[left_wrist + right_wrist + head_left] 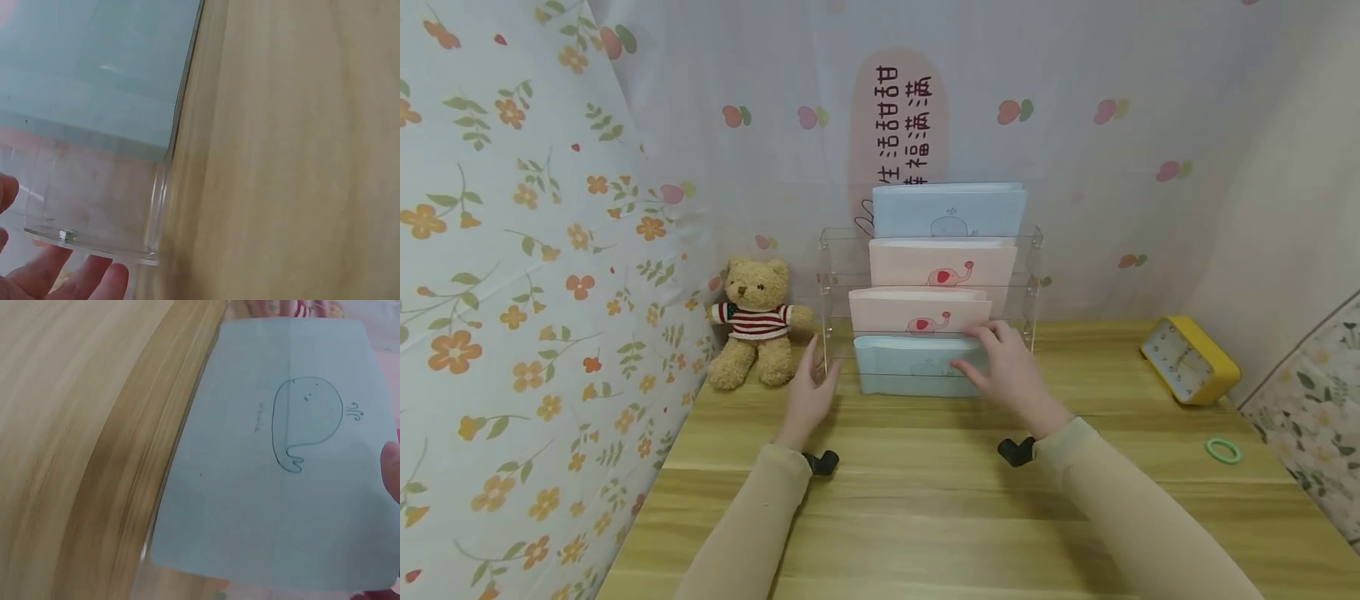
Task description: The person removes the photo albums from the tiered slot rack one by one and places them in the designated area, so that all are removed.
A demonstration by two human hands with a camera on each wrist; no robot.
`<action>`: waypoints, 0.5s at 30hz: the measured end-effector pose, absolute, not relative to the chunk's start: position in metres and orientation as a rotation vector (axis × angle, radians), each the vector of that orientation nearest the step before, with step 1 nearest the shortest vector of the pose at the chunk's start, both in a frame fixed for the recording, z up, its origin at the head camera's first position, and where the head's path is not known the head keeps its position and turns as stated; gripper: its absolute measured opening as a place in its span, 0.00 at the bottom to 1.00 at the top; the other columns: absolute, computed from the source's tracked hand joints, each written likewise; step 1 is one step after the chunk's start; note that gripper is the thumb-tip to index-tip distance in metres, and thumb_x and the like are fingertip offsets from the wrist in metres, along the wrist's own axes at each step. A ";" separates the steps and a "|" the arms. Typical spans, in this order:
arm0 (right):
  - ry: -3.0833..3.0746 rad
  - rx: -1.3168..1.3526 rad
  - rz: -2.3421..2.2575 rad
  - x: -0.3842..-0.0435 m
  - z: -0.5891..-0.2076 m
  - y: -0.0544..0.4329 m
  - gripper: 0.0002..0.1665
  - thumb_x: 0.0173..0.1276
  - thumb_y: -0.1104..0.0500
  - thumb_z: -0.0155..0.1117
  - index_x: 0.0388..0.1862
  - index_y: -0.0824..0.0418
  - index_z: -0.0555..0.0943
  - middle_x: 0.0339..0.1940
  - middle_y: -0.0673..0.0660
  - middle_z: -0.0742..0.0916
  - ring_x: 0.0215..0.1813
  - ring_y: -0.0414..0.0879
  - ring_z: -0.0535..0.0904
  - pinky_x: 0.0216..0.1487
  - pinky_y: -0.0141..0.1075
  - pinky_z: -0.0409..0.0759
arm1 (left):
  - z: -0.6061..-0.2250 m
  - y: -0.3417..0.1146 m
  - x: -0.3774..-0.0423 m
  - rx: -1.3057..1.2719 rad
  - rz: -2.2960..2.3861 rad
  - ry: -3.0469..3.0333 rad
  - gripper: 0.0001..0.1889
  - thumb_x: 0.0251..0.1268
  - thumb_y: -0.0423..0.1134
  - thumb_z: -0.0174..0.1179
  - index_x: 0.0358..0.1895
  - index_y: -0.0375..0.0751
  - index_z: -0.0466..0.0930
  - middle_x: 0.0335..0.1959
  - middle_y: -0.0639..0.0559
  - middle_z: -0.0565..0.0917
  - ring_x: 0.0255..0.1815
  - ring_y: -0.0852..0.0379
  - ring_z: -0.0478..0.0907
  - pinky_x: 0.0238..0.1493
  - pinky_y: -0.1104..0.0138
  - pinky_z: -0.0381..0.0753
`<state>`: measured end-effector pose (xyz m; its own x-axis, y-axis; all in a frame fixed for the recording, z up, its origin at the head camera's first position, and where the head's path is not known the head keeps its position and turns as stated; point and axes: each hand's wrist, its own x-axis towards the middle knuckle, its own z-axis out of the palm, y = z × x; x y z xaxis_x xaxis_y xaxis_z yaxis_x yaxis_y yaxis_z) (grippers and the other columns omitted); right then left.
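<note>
1. Floral cloth (512,250) down the left, pale printed cloth (1075,167) across the back, and a wood-grain table (895,500) spread out below: that's our arena!
2. Centre stage, a clear tiered rack (825,308) stands at the back of the table, four booklets on show, stepping upward towards the rear.
3. Up front in the lowest tier sits the light blue booklet (895,367), a whale drawn on its face, plain to see from the right wrist.
4. Behind it, two pink booklets (887,312), each with a red elephant, and highest of all the rear blue booklet (917,212), carrying another whale.
5. Over to the left hand (808,392): it's right at the rack's left side panel, thumb well apart from the extended fingers.
6. And the right hand (1011,375) is up at the front booklet's top right corner, thumb before its face, forefinger near the top edge; whether they pinch it, I cannot tell from these angles.
7. On the flanks: a teddy bear (758,321) in a striped top sits left of the rack, while a yellow clock (1187,362) and a green ring (1223,461) hold the right.
</note>
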<state>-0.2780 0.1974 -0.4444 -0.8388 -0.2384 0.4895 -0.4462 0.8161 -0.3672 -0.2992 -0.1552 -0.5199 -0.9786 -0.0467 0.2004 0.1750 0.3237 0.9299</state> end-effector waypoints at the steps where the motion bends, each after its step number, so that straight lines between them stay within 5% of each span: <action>1: -2.557 0.515 0.679 -0.279 -0.446 0.196 0.32 0.69 0.49 0.84 0.63 0.66 0.84 0.58 0.67 0.82 0.59 0.64 0.81 0.63 0.58 0.84 | -0.522 -0.155 -0.300 -0.117 -1.700 -2.391 0.37 0.87 0.43 0.60 0.91 0.48 0.56 0.81 0.30 0.73 0.79 0.31 0.76 0.80 0.41 0.77; 5: -2.569 0.519 0.756 -0.282 -0.449 0.192 0.26 0.71 0.51 0.82 0.60 0.65 0.85 0.56 0.63 0.82 0.55 0.61 0.83 0.58 0.56 0.86 | -0.534 -0.153 -0.302 -0.109 -1.672 -2.382 0.31 0.88 0.43 0.58 0.87 0.47 0.65 0.79 0.32 0.77 0.77 0.33 0.79 0.79 0.42 0.79; 11: -2.608 0.559 0.814 -0.285 -0.452 0.188 0.24 0.77 0.55 0.77 0.68 0.59 0.85 0.62 0.61 0.88 0.65 0.63 0.86 0.69 0.62 0.85 | -0.543 -0.156 -0.304 -0.087 -1.762 -2.361 0.29 0.90 0.47 0.56 0.86 0.45 0.68 0.77 0.35 0.80 0.77 0.36 0.80 0.78 0.42 0.79; 15: -2.562 0.571 0.826 -0.288 -0.457 0.185 0.23 0.77 0.57 0.76 0.68 0.54 0.87 0.58 0.60 0.90 0.62 0.63 0.87 0.66 0.62 0.85 | -0.541 -0.159 -0.303 -0.036 -1.797 -2.367 0.29 0.89 0.49 0.57 0.85 0.46 0.70 0.76 0.35 0.81 0.77 0.36 0.80 0.79 0.41 0.78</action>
